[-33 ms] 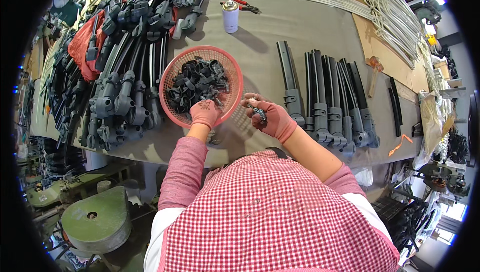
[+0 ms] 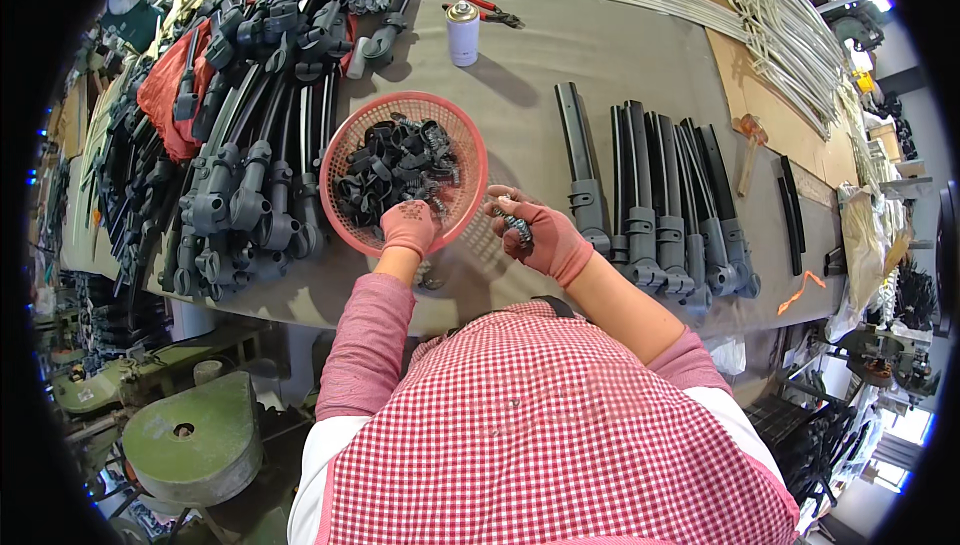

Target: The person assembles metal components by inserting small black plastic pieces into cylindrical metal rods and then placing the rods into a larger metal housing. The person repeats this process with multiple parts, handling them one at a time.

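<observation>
My left hand (image 2: 408, 228), in a pink glove, reaches over the near rim of a pink plastic basket (image 2: 470, 137). Its fingers point down among black plastic clips (image 2: 385, 165) and small metal springs (image 2: 436, 140) and are hidden there, so I cannot tell what they hold. Just right of the basket, my gloved right hand (image 2: 545, 237) is closed around several coiled metal springs (image 2: 517, 228), which show between thumb and fingers. Close to that hand stands the nearest of the black tubes with grey joints (image 2: 587, 207). A few small parts lie beside the basket, near my left wrist.
On the left is a big heap of black tubes with grey fittings (image 2: 250, 185) and a red bag (image 2: 170, 95). Farther back are a spray can (image 2: 462, 37) and red-handled pliers (image 2: 480, 7). At right lie more jointed tubes (image 2: 670, 235), a hammer (image 2: 748, 150) and pale rods (image 2: 785, 45).
</observation>
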`<control>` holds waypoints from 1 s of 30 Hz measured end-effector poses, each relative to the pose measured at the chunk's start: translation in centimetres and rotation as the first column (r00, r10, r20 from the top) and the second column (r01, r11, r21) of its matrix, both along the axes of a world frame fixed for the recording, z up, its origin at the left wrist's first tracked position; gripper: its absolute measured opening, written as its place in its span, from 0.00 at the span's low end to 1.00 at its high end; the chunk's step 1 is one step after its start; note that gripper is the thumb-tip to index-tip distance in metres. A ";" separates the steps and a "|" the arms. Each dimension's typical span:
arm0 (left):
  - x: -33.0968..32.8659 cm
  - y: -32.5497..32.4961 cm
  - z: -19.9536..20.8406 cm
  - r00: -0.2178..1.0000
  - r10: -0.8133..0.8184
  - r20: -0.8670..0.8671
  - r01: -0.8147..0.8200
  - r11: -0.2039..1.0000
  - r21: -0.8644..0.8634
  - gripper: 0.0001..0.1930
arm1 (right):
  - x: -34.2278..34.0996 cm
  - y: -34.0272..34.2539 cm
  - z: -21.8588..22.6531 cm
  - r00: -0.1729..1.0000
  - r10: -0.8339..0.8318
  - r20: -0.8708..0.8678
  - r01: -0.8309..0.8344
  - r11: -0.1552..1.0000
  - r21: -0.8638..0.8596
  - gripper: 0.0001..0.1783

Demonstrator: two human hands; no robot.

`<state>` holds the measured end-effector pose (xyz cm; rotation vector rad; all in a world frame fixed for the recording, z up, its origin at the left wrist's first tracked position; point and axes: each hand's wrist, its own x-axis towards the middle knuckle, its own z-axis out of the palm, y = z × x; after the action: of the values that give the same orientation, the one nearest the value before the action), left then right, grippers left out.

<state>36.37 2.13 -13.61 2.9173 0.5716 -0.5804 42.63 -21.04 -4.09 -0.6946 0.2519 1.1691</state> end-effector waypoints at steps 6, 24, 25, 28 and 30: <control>-0.1 1.0 1.1 0.982 -0.133 -0.131 0.136 0.991 0.008 0.12 | 0.0 0.2 2.4 0.986 0.108 0.130 -0.085 0.982 -0.169 0.14; -7.4 -6.5 15.7 0.700 0.661 0.272 0.261 0.117 -0.958 0.14 | -3.8 1.8 8.0 0.936 0.144 0.321 -0.057 0.962 -0.266 0.11; -7.5 -7.2 15.9 0.692 0.658 0.297 0.287 0.127 -0.949 0.15 | -3.9 2.0 7.9 0.942 0.125 0.310 -0.042 0.964 -0.262 0.11; -7.9 -8.6 16.6 0.630 0.577 0.521 0.331 0.407 -0.851 0.14 | -4.2 2.2 7.1 0.927 0.081 0.365 -0.005 0.979 -0.205 0.12; -8.2 -8.8 16.9 0.606 0.552 0.573 0.308 0.501 -0.808 0.13 | -4.5 2.1 6.6 0.899 0.078 0.431 0.028 0.971 -0.236 0.11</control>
<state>28.17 -6.68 3.32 1.7525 0.2318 0.4342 38.14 -18.94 2.50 -1.1551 -0.0014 0.9826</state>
